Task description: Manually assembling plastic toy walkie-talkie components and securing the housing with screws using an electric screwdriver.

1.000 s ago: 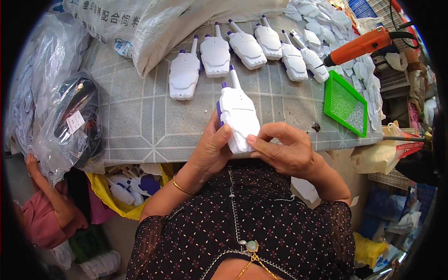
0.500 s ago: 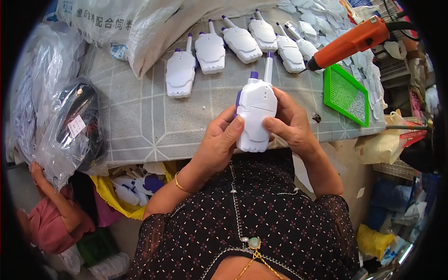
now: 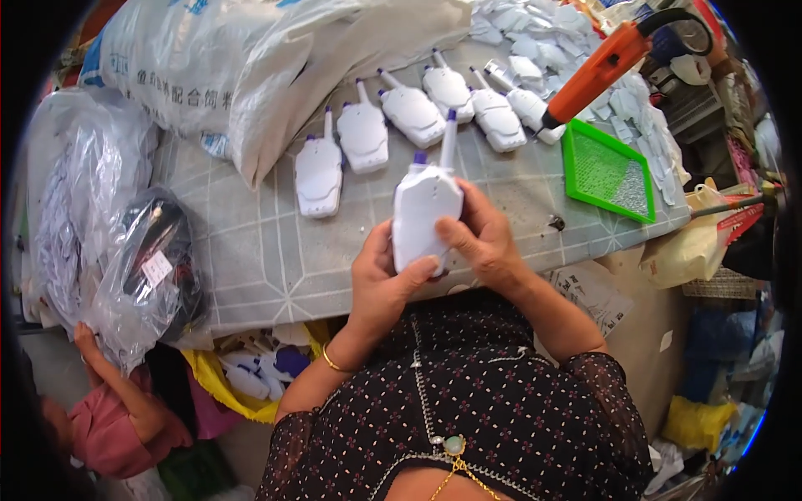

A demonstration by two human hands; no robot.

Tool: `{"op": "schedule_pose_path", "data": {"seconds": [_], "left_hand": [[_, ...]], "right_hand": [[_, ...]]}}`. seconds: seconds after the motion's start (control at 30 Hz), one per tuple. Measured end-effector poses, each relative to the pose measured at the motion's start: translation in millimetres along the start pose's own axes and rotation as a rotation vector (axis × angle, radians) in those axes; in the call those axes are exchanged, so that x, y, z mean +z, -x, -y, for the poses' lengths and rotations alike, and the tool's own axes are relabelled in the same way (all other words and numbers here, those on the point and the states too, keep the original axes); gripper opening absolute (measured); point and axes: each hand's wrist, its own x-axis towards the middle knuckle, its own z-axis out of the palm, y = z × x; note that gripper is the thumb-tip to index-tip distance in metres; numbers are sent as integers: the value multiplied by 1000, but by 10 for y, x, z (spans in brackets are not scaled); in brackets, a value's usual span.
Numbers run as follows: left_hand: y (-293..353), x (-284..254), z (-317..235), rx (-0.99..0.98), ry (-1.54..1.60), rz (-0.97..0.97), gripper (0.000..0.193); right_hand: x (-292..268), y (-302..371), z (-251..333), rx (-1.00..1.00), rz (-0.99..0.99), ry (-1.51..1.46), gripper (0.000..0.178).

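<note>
Both my hands hold a white toy walkie-talkie (image 3: 422, 204) just above the table's near edge. Its white antenna with a purple tip points away from me, beside a purple knob. My left hand (image 3: 380, 271) grips the lower left side, thumb across the bottom end. On the right side, my right hand (image 3: 483, 234) is closed around the casing with its thumb pressed on the face. Beyond them lies a row of several similar walkie-talkies (image 3: 318, 179). An orange electric screwdriver (image 3: 597, 73) hangs at the upper right, its dark tip near the row's right end.
A green tray (image 3: 608, 213) of small metal screws lies to the right. White plastic pieces (image 3: 535, 50) pile up at the back. A large white sack (image 3: 276, 67) and clear plastic bags (image 3: 88, 192) cover the left. Another person's hand (image 3: 86, 342) touches a bag; a yellow sack (image 3: 251, 409) sits below.
The view has shifted, so the table sits lower in it. My hands and the walkie-talkie have moved left and a little toward the row. My right thumb now reaches further onto the face.
</note>
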Motion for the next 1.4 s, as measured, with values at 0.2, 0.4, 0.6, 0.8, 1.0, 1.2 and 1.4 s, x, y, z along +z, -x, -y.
{"op": "schedule_pose_path", "data": {"seconds": [0.2,0.4,0.6,0.8,1.0,1.2,1.4], "left_hand": [[-12,73,-26,174,-103,-13,70],[-91,-129,73,43,-271,-22,61],[-412,-590,-668,429,-1046,-211,35],[-1262,-973,-1283,487,-1444,-365,67],[-1348,-1138,-1401,871,-1336,-458,90],[-1138,-1105,-1234,739,-1177,-466,90],[-1200,-1044,-1232,740,-1076,-381,93]], "right_hand": [[-33,-83,32,-50,-10,163,55],[-178,-207,-68,2,-7,322,53],[-760,-348,253,161,80,867,50],[-533,-723,465,-528,-59,1317,32],[10,-1284,338,-369,63,1172,35],[779,-3395,-87,-742,177,1025,31],[572,-5100,-1104,-625,-113,1210,35]]}}
